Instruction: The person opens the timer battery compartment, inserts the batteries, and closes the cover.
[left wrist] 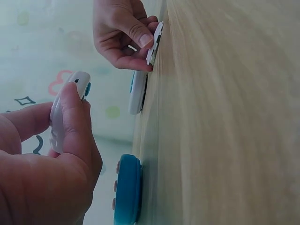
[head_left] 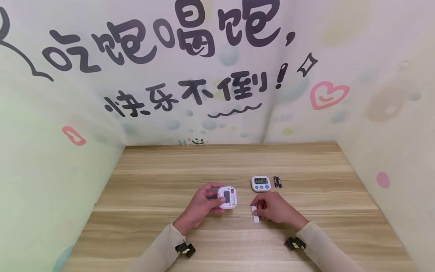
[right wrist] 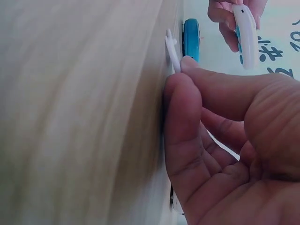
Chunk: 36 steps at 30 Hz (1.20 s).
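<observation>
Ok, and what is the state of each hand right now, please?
Left hand: closed, holding a white timer.
Right hand: closed, pinching a small white piece.

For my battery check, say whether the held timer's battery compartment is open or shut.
Open: the compartment on the timer is uncovered; the right hand pinches the white cover.

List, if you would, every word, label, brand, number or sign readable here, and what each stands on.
"吃饱喝饱,": back wall, upper line.
"快乐不倒!": back wall, lower line.
"H": back wall, beside the smiley; what follows is unclear.
"0000": display of the face-up white timer.
Too small or blurred to read: any print on the batteries or the upturned white device, and the wall's faint lettering at right.
</observation>
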Available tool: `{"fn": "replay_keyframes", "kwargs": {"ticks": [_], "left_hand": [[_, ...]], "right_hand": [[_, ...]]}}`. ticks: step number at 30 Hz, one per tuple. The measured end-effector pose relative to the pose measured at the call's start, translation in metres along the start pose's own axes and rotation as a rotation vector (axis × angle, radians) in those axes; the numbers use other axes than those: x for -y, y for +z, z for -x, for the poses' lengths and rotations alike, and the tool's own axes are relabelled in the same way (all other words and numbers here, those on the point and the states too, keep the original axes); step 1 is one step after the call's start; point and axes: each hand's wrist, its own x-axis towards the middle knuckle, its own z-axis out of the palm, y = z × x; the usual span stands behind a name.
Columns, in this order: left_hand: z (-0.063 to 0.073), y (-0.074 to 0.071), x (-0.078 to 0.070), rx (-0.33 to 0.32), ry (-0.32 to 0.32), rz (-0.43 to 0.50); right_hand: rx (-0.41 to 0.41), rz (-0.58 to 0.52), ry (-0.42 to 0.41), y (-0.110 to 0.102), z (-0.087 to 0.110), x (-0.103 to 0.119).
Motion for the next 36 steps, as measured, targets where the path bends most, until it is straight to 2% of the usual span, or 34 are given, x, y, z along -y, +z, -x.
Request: {"fn": "replay_keyframes", "kwargs": {"ticks": [9, 13, 16, 23, 36], "left_hand": [[0.001, -0.001, -0.001, 0.008, -0.002, 0.001], [0.001, -0.002, 0.0, 0.012, 0.0, 0.001], [0.001, -0.003, 0.0, 0.008, 0.002, 0.0], [0.002, -0.004, 0.0, 0.003, -0.004, -0.004], [0.002, -0.004, -0.002, 0.012, -0.003, 0.006]], "right_hand": [[0.011, -0.014, 0.047, 0.0, 0.001, 0.002], [0.021, -0.024, 0.027, -0.003, 0.001, 0.0], [0.004, 0.024, -0.016, -0.007, 0.002, 0.0], [-0.087, 0.094, -0.132, -0.017, 0.0, 0.0], [-0.349, 0.139, -0.111, -0.047, -0.005, -0.016]]}}
